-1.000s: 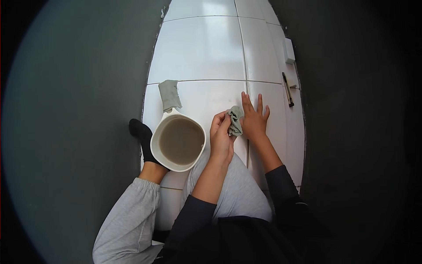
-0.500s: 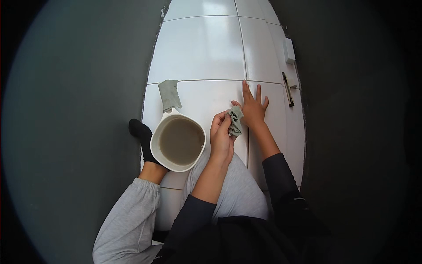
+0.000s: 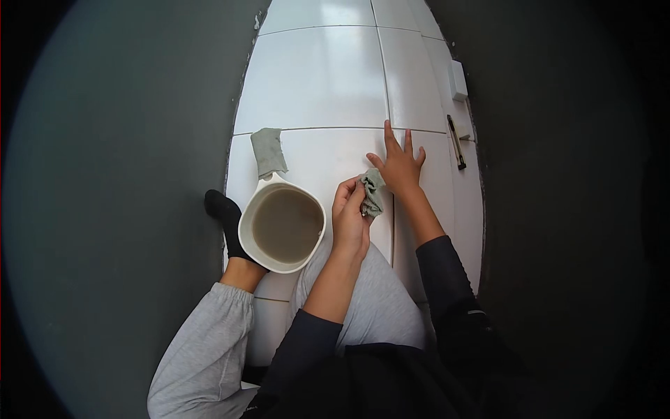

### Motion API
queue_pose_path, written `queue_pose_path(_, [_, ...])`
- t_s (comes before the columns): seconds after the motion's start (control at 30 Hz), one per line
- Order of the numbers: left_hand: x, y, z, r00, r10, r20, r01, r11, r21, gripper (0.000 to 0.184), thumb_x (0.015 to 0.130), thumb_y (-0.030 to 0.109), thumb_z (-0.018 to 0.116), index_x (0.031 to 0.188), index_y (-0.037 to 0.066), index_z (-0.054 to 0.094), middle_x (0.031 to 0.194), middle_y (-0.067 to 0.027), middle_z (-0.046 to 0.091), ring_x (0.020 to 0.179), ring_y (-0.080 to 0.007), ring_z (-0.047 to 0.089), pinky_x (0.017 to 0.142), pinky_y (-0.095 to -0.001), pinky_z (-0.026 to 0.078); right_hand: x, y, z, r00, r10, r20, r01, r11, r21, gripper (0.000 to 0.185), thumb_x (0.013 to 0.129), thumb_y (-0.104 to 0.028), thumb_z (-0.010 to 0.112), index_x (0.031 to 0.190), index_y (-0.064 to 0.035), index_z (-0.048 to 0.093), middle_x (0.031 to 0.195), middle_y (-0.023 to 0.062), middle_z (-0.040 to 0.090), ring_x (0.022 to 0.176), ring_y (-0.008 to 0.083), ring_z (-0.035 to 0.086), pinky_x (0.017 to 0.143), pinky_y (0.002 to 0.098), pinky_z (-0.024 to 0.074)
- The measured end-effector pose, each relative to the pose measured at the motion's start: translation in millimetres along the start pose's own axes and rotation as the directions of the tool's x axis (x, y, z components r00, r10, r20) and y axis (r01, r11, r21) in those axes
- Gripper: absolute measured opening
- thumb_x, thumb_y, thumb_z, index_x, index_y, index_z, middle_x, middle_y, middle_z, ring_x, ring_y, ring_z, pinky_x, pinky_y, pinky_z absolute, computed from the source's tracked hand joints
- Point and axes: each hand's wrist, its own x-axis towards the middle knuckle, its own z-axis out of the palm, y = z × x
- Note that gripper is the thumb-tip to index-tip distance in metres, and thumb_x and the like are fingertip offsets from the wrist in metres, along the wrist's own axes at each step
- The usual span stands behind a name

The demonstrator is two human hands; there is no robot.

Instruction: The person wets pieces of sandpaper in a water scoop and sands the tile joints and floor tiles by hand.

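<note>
My left hand (image 3: 350, 215) is closed round a crumpled grey-green cloth (image 3: 372, 193), held over the white tiles between my legs. Just right of it, my right hand (image 3: 401, 167) lies with its fingers spread out on the white tiled floor (image 3: 321, 84), near a grout line. It holds nothing. To the left of my hands is a white dipper (image 3: 317, 246) with murky brownish water (image 3: 286, 225) in it. Its handle points away from me, and a second grey-green cloth (image 3: 269, 152) lies at the handle's end.
A box cutter (image 3: 456, 142) lies along the right side of the tiles, with a small white block (image 3: 457, 80) beyond it. My left foot in a black sock (image 3: 227, 216) is beside the dipper. Dark grey surfaces (image 3: 125, 174) border the tiles on both sides.
My right hand's thumb has spread further out from the cloth, and its fingers have shifted slightly up and left. My left hand still grips the cloth.
</note>
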Motion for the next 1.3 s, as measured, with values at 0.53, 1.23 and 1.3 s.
queue_pose_path(0.53, [1,-2,0,1.0,0.0,-0.001,0.0,1.0,-0.019,0.015,0.092,0.017,0.046,0.106,0.011,0.051,0.101,-0.0001,0.057,0.088,-0.0079,0.052,0.075,-0.0261,0.043,-7,-1,-3,1.0,-0.023,-0.012,0.022,0.997,-0.077,0.08,0.084,-0.053,0.047,0.145,-0.022,0.006,0.142,0.0046,0.035,0.136,0.0326,0.017,0.1,0.0609,0.0131])
queue_pose_path(1.23, [3,-5,-3,1.0,0.013,-0.011,-0.013,0.999,-0.036,0.015,0.093,0.016,0.045,0.105,0.01,0.05,0.102,-0.0017,0.057,0.09,-0.0092,0.053,0.076,-0.0277,0.044,-98,-3,-11,0.997,-0.039,0.073,0.045,0.996,-0.079,0.086,0.079,-0.038,0.06,0.145,-0.0197,0.008,0.144,0.0015,0.032,0.136,0.0317,0.017,0.104,0.0584,0.0123])
queue_pose_path(1.3, [2,-4,-2,1.0,0.023,-0.017,-0.024,0.999,-0.035,0.015,0.093,0.016,0.046,0.106,0.01,0.05,0.103,-0.002,0.057,0.091,-0.0097,0.053,0.077,-0.0279,0.044,-97,-3,-11,0.997,-0.035,0.064,0.04,0.996,-0.084,0.085,0.079,-0.039,0.059,0.145,-0.0197,0.009,0.143,0.0017,0.032,0.136,0.0317,0.017,0.104,0.0585,0.0121])
